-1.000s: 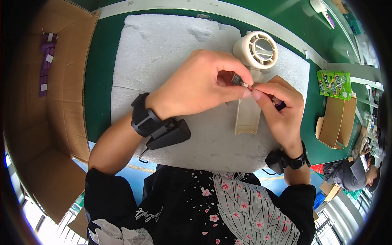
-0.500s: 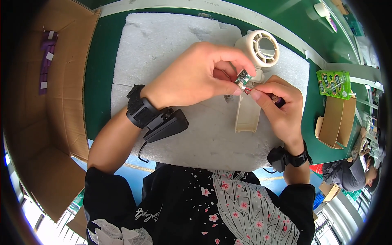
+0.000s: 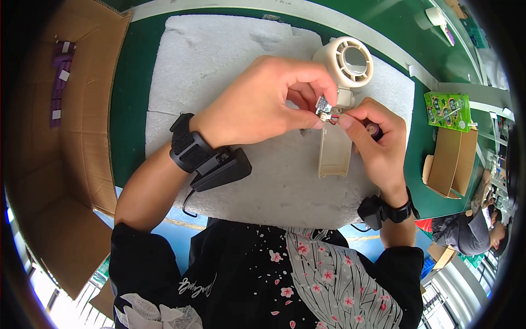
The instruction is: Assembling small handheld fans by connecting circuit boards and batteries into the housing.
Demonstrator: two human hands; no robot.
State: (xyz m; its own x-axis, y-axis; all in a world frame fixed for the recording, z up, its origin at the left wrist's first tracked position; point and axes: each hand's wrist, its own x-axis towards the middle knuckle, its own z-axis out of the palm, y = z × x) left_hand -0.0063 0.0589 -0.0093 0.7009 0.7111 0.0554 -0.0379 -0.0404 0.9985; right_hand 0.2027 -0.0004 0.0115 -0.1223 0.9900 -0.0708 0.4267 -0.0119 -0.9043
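Note:
Between the thumb and forefinger of my left hand (image 3: 268,101) is a small circuit board (image 3: 324,105) with a white connector at its lower end. The thumb and forefinger of my right hand (image 3: 378,137) pinch red and dark wires (image 3: 335,118) at that connector; whether the plug is fully seated cannot be made out. Curled in my right palm is a purple cylindrical battery (image 3: 373,129), mostly hidden by the fingers. Under the hands lies a cream handheld fan, its round slotted head (image 3: 353,63) at the far side and its open handle shell (image 3: 335,153) pointing toward me.
A white foam sheet (image 3: 208,60) covers the green table (image 3: 129,126). At the left stands a large cardboard box (image 3: 90,109) with purple batteries (image 3: 57,88) inside. To the right are a green packet (image 3: 448,111) and a small carton (image 3: 450,164). Another person (image 3: 466,236) sits farther right.
The circuit board has tilted, its face now catching the light. My right fingers have shifted slightly along the wires, and the battery's end shows more. The fan handle has turned a little.

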